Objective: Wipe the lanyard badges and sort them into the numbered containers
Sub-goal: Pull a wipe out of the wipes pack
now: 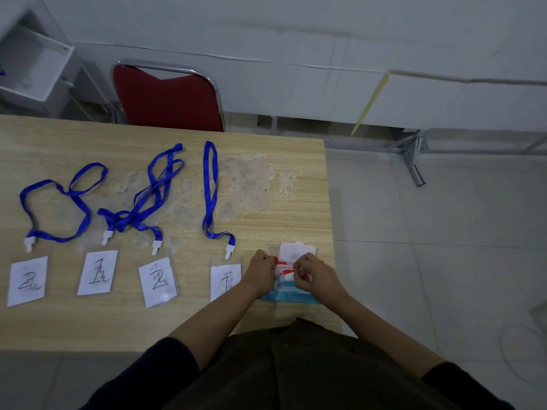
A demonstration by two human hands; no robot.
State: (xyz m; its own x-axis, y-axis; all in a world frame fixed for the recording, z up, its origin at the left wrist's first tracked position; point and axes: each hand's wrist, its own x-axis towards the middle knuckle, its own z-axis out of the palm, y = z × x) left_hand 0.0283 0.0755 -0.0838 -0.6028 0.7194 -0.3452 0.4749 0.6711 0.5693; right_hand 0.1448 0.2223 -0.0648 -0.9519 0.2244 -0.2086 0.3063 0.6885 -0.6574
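Observation:
Several lanyard badges lie in a row on the wooden table (148, 318), each with a blue strap stretched away from me. From left to right the cards read 2 (27, 281), 1 (97, 272), 2 (158, 281) and 1 (224, 281). A wet-wipe pack (291, 294), red, white and teal, sits near the table's right edge with its white lid (296, 252) flipped up. My left hand (260, 272) holds the pack's left side. My right hand (313, 275) pinches at the pack's opening; a wipe between the fingers is not clearly visible.
A red chair (167, 99) stands behind the table's far edge. A worn, pale patch (242, 184) marks the tabletop's middle. A white shelf unit (32, 63) is at the far left. Tiled floor (429, 261) lies to the right, with metal table legs (414, 161).

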